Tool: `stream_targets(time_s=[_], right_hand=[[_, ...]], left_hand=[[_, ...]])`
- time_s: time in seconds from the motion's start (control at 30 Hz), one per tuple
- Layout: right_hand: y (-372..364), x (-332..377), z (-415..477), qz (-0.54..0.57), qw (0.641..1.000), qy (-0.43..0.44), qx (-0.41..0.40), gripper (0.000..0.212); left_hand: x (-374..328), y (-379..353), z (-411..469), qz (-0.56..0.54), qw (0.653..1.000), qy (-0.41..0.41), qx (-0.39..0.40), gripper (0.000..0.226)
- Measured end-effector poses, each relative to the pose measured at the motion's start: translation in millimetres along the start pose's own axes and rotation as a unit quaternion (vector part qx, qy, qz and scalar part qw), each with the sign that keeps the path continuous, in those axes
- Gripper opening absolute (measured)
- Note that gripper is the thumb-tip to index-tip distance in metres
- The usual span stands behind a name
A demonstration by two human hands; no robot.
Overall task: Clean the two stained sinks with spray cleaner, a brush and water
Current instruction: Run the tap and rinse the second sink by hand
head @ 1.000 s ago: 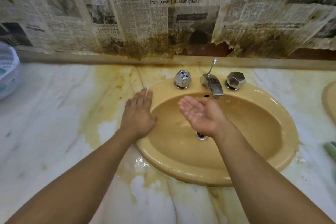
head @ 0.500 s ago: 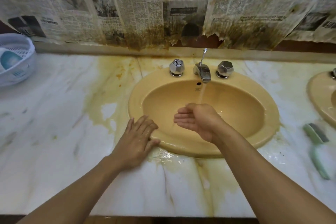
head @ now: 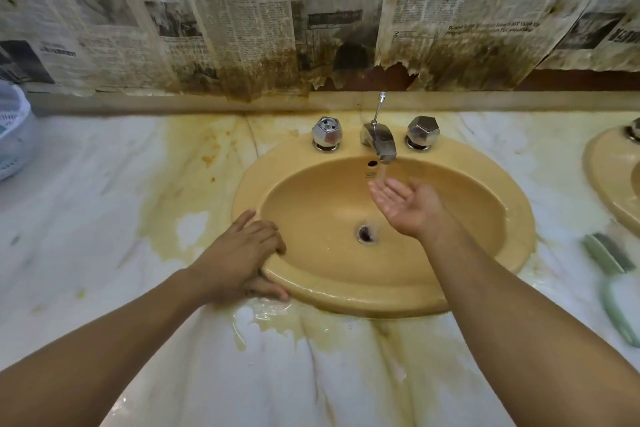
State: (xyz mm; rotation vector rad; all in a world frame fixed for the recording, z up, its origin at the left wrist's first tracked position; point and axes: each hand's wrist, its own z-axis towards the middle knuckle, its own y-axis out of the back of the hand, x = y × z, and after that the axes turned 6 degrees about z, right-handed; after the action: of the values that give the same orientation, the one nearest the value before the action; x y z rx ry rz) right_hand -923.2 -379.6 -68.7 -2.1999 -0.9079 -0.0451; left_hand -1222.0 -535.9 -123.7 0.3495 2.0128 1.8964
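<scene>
Water-browned newspaper [head: 311,28] hangs over the wall behind a marble counter [head: 104,218] streaked with yellow stain, and the yellow sink [head: 485,274] sits in the middle of it. Water [head: 381,174] runs from the chrome faucet [head: 379,142]. The right hand [head: 408,204] is now palm up just under the spout, fingers together and slightly cupped, holding nothing but the water landing on it. Half a second ago it was turned over, lower in the basin, so it has swung back for another scoop. That reads as hand-rinsing this bowl. The left hand [head: 242,253] lies flat on the near-left rim, fingers loosely spread over the edge, thumb along the outside, gripping nothing. What looks like a green-handled brush [head: 609,263], blurred at the frame edge, lies unused on the counter between this sink and the second sink [head: 609,177]. No spray cleaner is in view. The second bowl probably still awaits its turn.
</scene>
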Motion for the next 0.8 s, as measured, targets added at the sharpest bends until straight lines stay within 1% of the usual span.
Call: stream_targets(time_s=[0.1,0.17,0.23,0.3,0.43,0.53,0.6,0.67,0.77,0.8], right_hand=[[-16,-5,22,0.062,0.998,-0.012,-0.007,0.036],[-17,-6,32,0.081,0.996,-0.017,-0.013,0.036],[-14,-6,33,0.073,0.997,-0.024,-0.006,0.039],[-9,-6,22,0.043,0.999,-0.03,0.0,0.037],[-7,-8,-20,-0.086,0.994,-0.061,0.013,0.039],[-13,-19,-54,-0.198,0.975,-0.103,0.014,0.042],[-18,-28,-76,-0.28,0.952,-0.122,0.029,0.044],[-22,-35,-94,-0.36,0.924,-0.126,0.04,0.043],[-20,-39,-116,-0.473,0.875,-0.092,0.057,0.041],[-17,-40,-120,-0.507,0.857,-0.076,0.059,0.041]], left_hand=[[12,10,13,-0.011,0.999,0.004,0.053,0.092],[19,16,20,-0.007,0.996,-0.006,0.092,0.099],[22,19,26,-0.003,0.994,-0.018,0.108,0.102],[20,22,27,0.0,0.993,-0.024,0.12,0.102],[2,28,22,0.015,0.99,-0.001,0.14,0.102],[-45,26,29,0.044,0.987,-0.002,0.153,0.103],[-85,21,39,0.035,0.987,-0.003,0.156,0.099],[-108,14,50,0.031,0.985,0.023,0.167,0.095],[-118,12,51,0.073,0.986,0.027,0.148,0.095],[-120,15,50,0.085,0.986,0.029,0.144,0.091]])
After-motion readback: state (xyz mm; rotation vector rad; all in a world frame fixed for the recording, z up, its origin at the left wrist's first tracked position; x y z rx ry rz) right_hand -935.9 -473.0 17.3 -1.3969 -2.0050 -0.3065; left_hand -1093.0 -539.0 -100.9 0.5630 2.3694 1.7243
